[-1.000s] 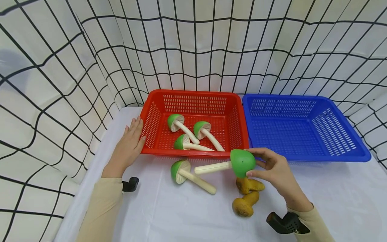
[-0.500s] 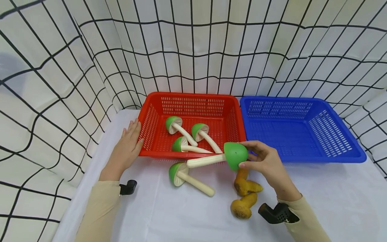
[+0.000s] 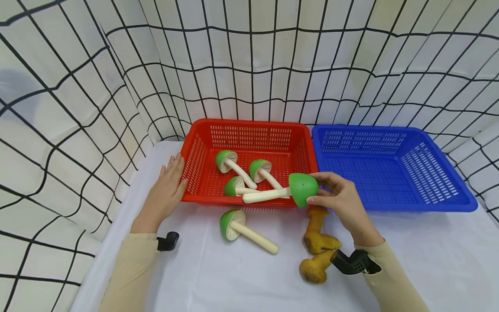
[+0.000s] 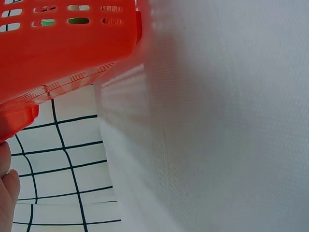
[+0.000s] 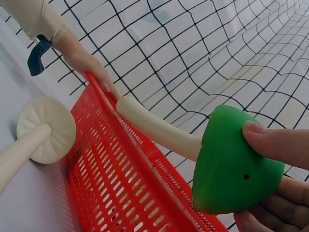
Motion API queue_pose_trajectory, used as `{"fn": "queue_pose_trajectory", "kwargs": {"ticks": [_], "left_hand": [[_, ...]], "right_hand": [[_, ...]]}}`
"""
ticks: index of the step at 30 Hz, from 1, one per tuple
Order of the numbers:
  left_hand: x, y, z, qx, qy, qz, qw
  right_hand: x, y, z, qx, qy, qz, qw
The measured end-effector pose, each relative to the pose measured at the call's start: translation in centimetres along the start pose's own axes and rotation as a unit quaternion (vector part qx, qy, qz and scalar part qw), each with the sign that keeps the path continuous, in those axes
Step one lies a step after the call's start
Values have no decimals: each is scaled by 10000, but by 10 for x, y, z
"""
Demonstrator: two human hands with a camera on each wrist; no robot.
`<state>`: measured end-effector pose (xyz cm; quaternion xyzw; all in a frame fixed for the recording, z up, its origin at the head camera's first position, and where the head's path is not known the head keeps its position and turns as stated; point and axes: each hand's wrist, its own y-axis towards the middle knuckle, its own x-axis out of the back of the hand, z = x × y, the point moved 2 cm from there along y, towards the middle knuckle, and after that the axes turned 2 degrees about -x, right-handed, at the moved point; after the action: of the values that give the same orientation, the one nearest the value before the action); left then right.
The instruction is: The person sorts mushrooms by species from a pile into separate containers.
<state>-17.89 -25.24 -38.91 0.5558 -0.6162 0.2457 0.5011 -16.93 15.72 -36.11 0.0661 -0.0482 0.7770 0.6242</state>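
My right hand (image 3: 339,199) pinches a toy mushroom by its green cap (image 3: 303,190). Its pale stem points left, across the front rim of the red basket (image 3: 218,199) in the head view. In the right wrist view, thumb and fingers grip the green cap (image 5: 236,164) from the right. My left hand (image 3: 163,190) rests with straight fingers against the red basket's left side. Inside that basket lie several more green-capped mushrooms (image 3: 226,161). On the white cloth in front of it lies another green-capped mushroom (image 3: 251,234), its cap to the left.
Two brown mushrooms (image 3: 317,229) (image 3: 314,269) lie on the cloth below my right hand. A blue basket (image 3: 390,204) stands right beside the red one. Black grid netting over white cloth (image 3: 273,56) rises behind and at both sides.
My right hand has carried the green-capped mushroom up and slightly left, from in front of the red basket to over its front rim. My left hand stays at the basket's side.
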Motion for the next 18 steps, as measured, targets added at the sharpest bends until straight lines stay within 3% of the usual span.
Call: {"fn": "queue_pose_trajectory", "kwargs": {"ticks": [18], "left_hand": [[0,1,0,73,42,41,10000]], "right_hand": [[3,20,6,-148,-454,-53,9988]]}}
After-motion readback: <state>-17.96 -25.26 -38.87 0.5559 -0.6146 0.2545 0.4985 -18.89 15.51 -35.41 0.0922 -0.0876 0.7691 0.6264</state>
